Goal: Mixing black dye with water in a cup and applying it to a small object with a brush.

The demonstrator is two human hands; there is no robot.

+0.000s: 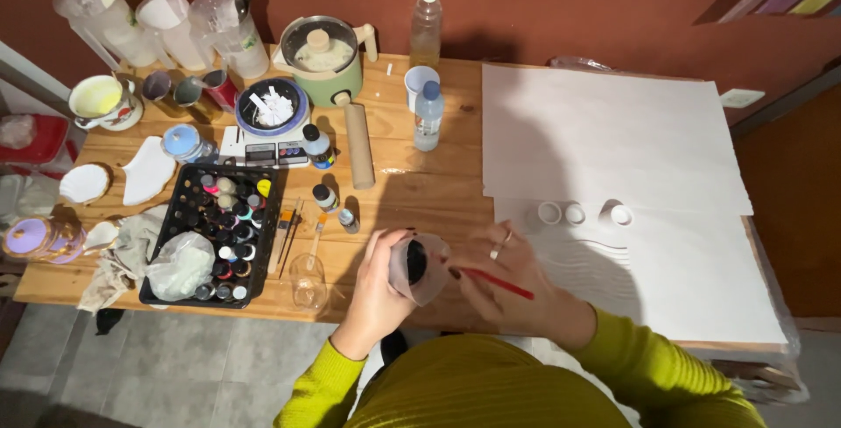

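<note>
View from above of a wooden plank counter [412, 187] set against a dark red wall. At 6 o'clock, a person in ribbed mustard-yellow sleeves works with both hands. The left hand [378, 281] has its fingers wrapped firmly around a small translucent plastic cup [417, 267], tilted toward the viewer, with dark contents inside. The right hand [508, 266], wearing a ring, pinches a thin red-handled brush [495, 282] between closed fingers, its tip at the cup's mouth. The cup sits near the counter's front edge, at center.

At 3 o'clock lie large matte white sheets [604, 143]; the nearer 1 carries raised wavy ridges and 3 small round white rings [574, 213]. At 9 o'clock, a black plastic crate [219, 233] holds many little paint bottles with coloured caps. At 12 o'clock stand a pale green pot [326, 60], 2 clear plastic water bottles with blue caps [427, 114], a cardboard tube [358, 145] and a digital scale [263, 148] carrying a bowl of white pieces. An empty clear glass [307, 281] sits just left of the left hand.
</note>
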